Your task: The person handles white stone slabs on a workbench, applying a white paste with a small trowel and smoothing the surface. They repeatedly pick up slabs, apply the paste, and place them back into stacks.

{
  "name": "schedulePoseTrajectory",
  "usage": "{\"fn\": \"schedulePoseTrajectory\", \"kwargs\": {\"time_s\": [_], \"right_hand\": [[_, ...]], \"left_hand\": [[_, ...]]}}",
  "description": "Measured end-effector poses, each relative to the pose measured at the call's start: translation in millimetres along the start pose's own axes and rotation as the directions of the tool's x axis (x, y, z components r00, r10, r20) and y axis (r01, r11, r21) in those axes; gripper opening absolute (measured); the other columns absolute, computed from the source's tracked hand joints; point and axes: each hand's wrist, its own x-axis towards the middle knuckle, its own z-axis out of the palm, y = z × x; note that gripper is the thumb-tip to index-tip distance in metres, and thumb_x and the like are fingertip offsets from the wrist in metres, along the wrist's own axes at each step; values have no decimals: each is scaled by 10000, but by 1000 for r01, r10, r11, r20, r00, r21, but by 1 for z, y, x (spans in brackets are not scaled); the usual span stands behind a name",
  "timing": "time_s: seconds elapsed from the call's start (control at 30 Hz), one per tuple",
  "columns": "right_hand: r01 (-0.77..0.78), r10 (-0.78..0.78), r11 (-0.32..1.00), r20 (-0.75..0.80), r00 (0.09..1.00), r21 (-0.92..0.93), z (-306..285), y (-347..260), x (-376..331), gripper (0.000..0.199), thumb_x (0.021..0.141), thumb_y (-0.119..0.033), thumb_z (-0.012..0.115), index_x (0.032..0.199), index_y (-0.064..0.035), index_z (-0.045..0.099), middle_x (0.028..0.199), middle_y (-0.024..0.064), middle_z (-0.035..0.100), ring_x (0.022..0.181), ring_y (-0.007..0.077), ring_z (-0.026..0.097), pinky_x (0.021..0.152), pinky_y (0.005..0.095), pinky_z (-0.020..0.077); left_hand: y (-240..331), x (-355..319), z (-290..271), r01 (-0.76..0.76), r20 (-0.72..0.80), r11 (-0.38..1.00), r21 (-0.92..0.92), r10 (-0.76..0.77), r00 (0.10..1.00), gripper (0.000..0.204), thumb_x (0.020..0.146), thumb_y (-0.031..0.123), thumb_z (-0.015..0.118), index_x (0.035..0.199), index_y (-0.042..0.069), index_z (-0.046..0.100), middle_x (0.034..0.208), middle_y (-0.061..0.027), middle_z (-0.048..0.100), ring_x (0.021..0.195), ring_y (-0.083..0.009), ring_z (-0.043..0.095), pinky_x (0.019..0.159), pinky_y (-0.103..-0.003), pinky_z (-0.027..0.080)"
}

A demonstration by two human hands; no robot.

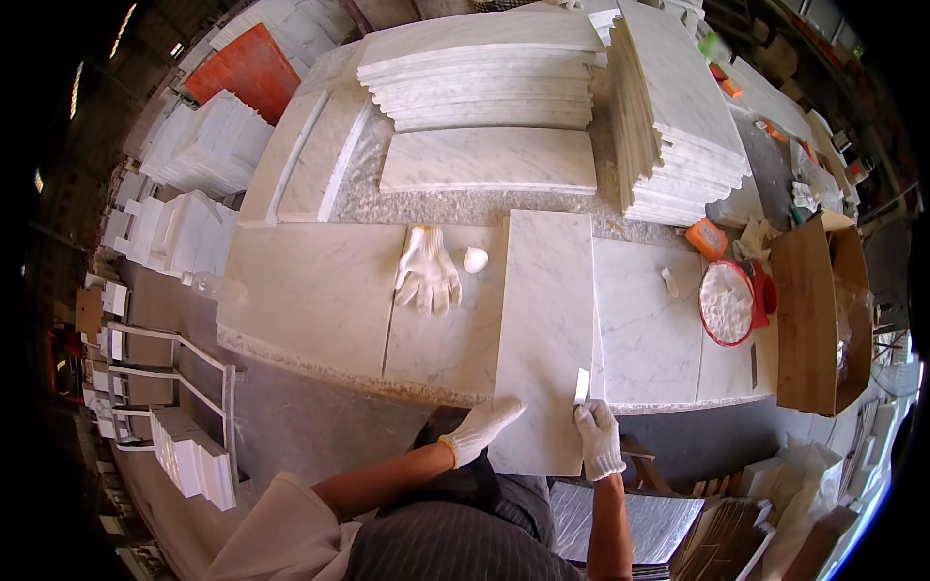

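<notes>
A long white marble slab (544, 290) with grey veins lies lengthwise in front of me, its near end jutting past the table edge. My left hand (484, 429), in a white knit glove, grips its left edge near that end, thumb side on top and some fingers hidden. Closed around a small flat scraper blade (581, 385) is my right hand (600, 441), also gloved, at the slab's right edge. The blade points up and away over the slab's surface. Left of the slab rest a loose white glove (427, 274) and a round white lump (475, 259).
Stacked marble slabs (484, 77) stand at the back, with another stack (678, 116) at the right. A red-rimmed bowl of white paste (727, 302), an orange block (706, 239) and a cardboard box (809, 310) are on the right. A metal frame cart (174, 387) stands left on the floor.
</notes>
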Motion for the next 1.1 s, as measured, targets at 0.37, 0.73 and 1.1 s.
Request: {"fn": "schedulePoseTrajectory", "kwargs": {"time_s": [0.37,0.73,1.1], "right_hand": [[206,-234,971,-320,918,-119,27,6,-5,186,920,-157,589,839,11,585,698,11,546,652,88,439,601,299,416],[334,-341,940,-290,894,-73,79,-93,-31,193,958,-168,537,837,-19,558,755,2,532,695,89,436,649,258,386],[379,-378,925,-28,925,39,229,-140,8,148,941,-115,599,841,-13,560,745,-2,527,686,73,434,615,263,396]], "left_hand": [[24,-19,19,-164,-235,985,61,173,956,377,898,291,682,1099,-22,619,946,-51,636,846,-106,551,749,-298,479],[79,-59,-28,-262,-226,963,62,269,936,272,904,225,706,1053,12,625,878,21,609,794,-47,505,692,-237,456],[115,-74,-186,-410,-402,893,187,450,798,269,912,216,675,1056,-7,632,923,-8,638,855,-71,541,766,-270,478]]}}
